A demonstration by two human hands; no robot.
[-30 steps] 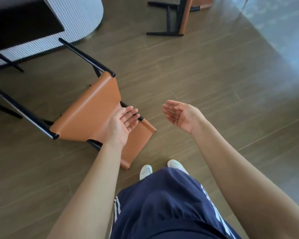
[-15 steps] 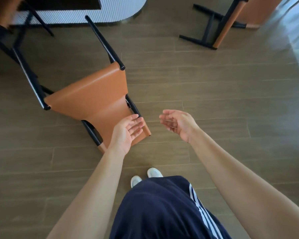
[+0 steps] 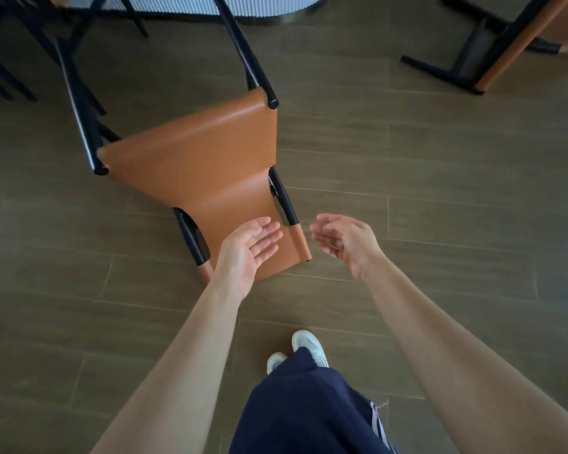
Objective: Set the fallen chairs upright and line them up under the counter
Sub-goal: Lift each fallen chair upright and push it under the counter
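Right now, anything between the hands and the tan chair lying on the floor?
Nothing visible. The left hand is over the near end of the chair, and the right hand is beside it above the floor. Both are open.

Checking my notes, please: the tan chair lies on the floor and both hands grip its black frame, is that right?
No: the head view shows the tan chair on the floor, but the left hand and right hand grip nothing; both are open.

Tan leather chair (image 3: pixel 197 165) with black frame, fallen on the floor, second fallen chair (image 3: pixel 492 44) top right
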